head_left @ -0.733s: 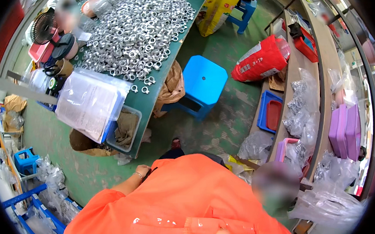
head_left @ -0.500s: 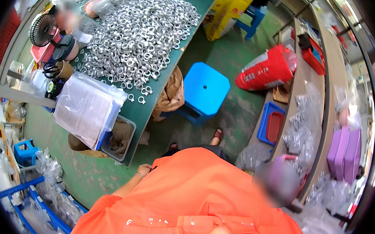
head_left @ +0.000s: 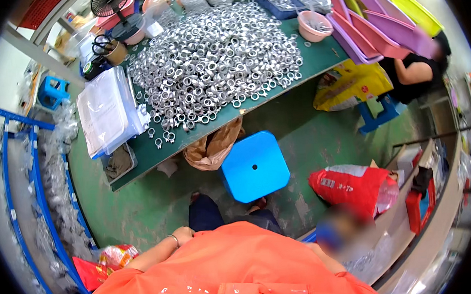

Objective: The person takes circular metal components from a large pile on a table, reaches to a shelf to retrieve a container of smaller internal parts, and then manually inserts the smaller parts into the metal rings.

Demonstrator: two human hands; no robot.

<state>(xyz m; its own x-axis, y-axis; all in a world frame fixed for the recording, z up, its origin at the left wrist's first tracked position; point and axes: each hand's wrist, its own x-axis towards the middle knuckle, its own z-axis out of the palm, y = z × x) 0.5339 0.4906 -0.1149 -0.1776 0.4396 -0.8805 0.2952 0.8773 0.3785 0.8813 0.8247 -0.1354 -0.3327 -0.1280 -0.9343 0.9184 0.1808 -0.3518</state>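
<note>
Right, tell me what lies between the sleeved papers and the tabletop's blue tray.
The head view shows a heap of ring-shaped metal parts between the papers and blue tray.

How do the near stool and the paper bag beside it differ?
The stool is blue; the paper bag is brown. The stool has a smooth, flat top with a central hole; the paper bag is creased, with a wide open mouth. Both are close to the green table.

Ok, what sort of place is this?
Probably a small-parts workshop or sorting room: a large heap of silvery ring-shaped metal parts covers much of a green worktable, and clear plastic bags crowd the blue-framed rack at left.
</note>
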